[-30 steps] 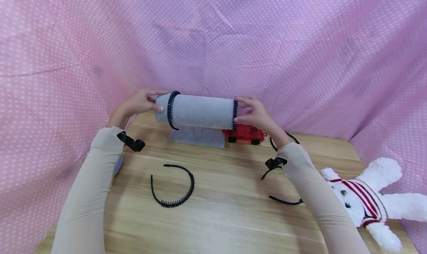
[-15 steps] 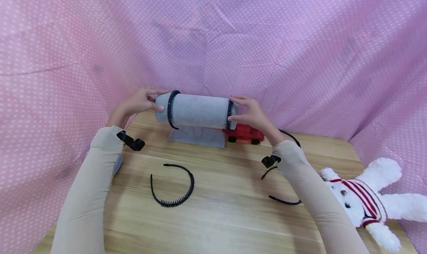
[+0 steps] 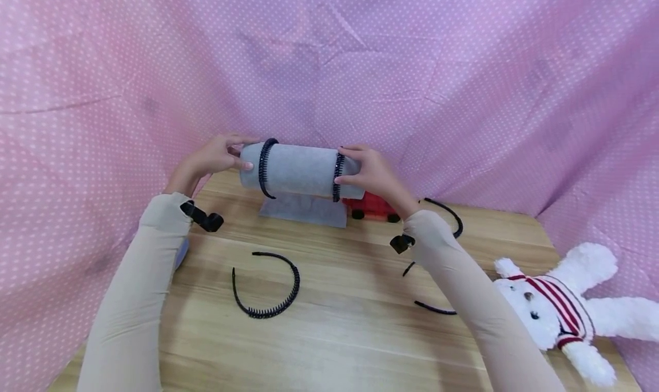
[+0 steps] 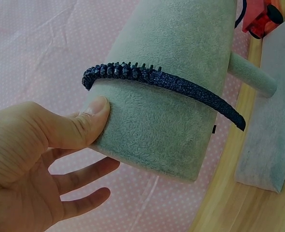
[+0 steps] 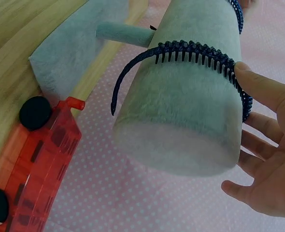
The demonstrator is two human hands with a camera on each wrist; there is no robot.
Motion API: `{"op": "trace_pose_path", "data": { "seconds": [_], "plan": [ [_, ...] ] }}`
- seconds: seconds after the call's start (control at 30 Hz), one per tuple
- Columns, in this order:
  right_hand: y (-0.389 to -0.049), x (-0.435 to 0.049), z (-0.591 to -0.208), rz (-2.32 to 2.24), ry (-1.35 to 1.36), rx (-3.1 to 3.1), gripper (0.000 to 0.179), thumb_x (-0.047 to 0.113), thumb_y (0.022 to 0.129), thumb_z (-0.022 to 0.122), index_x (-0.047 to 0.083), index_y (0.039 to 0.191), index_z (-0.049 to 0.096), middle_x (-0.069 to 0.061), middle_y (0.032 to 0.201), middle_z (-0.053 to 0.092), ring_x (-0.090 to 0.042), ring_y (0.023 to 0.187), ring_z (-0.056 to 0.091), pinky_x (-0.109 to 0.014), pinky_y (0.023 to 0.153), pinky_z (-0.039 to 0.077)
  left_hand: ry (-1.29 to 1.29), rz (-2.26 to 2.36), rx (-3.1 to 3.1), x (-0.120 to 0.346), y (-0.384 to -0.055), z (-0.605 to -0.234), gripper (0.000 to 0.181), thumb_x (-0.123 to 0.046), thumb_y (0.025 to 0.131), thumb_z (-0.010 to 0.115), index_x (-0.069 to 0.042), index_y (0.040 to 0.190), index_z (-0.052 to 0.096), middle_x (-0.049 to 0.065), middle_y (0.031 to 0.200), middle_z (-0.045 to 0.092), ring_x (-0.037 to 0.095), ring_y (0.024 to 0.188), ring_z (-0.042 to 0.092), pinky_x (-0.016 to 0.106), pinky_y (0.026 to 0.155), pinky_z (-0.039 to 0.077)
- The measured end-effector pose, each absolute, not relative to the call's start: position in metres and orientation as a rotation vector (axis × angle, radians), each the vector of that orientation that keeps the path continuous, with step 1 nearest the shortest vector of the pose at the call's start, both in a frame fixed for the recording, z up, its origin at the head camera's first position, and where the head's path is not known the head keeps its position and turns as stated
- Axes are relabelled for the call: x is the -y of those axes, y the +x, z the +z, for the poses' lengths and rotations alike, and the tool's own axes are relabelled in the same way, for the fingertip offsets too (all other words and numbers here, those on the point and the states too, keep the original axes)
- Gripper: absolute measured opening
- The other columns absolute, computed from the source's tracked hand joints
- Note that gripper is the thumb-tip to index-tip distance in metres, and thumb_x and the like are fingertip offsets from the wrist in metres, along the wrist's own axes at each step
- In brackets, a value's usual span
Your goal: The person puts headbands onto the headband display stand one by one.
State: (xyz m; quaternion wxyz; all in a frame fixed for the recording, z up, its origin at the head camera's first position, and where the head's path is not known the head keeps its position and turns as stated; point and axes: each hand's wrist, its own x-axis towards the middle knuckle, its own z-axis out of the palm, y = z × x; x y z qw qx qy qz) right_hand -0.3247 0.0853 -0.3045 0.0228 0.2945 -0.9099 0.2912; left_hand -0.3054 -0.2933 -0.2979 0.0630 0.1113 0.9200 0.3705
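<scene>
My right hand [image 3: 373,171] pinches a dark toothed headband [image 3: 337,177], thumb on its near side and fingers round the far side. That headband sits across the grey roll [image 3: 301,169], in from its right end, with bare roll beyond it. My left hand [image 3: 211,154] grips the roll's left end, just outside the second headband [image 3: 264,169] that hangs over it.

What could go wrong: I hold the right headband by one stretch only, so a sideways drag could skew it, one side leading while its free tip, which stands off the roll's base side, lags. The teeth might catch in the fuzzy covering. I judge the roll could also twist or tip if I pushed harder than my left hand steadies, since it rides on a slim post [image 4: 253,75] above its base plate [image 3: 304,212]. Too low a wrist could nudge the red toy car [image 3: 374,207], below the roll's right end.

The roll's long axis runs left to right, nearly level, its right end a touch lower in the head view. The headband I pinch lies crosswise to that axis, its arch wrapping the roll, teeth towards the roll's right end, free tip pointing down
</scene>
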Motion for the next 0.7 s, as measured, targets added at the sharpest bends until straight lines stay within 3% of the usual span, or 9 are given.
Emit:
{"op": "trace_pose_path", "data": {
  "seconds": [0.33, 0.7],
  "plan": [
    [-0.330, -0.059, -0.301, 0.971, 0.967, 2.826, 0.073, 0.030, 0.084, 0.086, 0.010, 0.147, 0.055, -0.014, 0.151, 0.054, -0.031, 0.143, 0.046, -0.046, 0.122, 0.035, 0.356, 1.124, -2.781, 0.295, -0.304, -0.297, 0.067, -0.010, 0.094, 0.072, -0.019, 0.155, 0.046, 0.018, 0.163, 0.036, 0.045, 0.134, 0.051, 0.058, 0.105, 0.048],
    [-0.334, -0.039, -0.298, 0.979, 1.016, 2.806, 0.071, 0.034, 0.083, 0.086, 0.014, 0.146, 0.058, -0.009, 0.150, 0.056, -0.026, 0.144, 0.046, -0.042, 0.123, 0.033, 0.350, 1.116, -2.779, 0.294, -0.301, -0.294, 0.067, -0.011, 0.094, 0.072, -0.019, 0.155, 0.046, 0.018, 0.163, 0.036, 0.047, 0.134, 0.051, 0.059, 0.105, 0.048]
  ]
}}
